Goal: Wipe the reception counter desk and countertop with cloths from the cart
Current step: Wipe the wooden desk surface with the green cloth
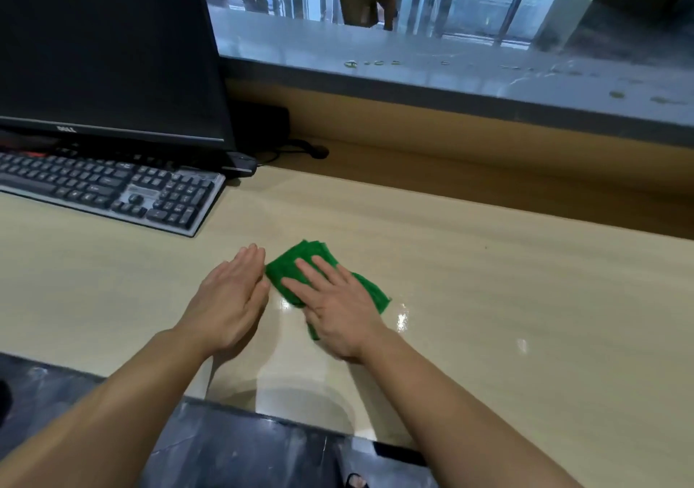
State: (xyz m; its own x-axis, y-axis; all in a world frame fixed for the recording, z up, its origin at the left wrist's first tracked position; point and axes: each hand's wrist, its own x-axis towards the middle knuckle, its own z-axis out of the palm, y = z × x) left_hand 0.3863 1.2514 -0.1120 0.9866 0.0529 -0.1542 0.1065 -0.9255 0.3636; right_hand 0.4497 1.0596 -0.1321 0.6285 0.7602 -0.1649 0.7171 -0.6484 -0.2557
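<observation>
My right hand [340,309] presses flat, fingers straight, on folded green microfiber cloth [300,268]; left hand [229,296] open just beside it on glossy wood-grain desk [488,281].

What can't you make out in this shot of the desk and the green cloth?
All in the head view:
- green cloth: its middle is hidden under the right hand.
- monitor and keyboard: cut off by the left edge.
- marks on the raised countertop: too small and blurred to identify.
- left hand: whether it touches the desk cannot be told.
</observation>
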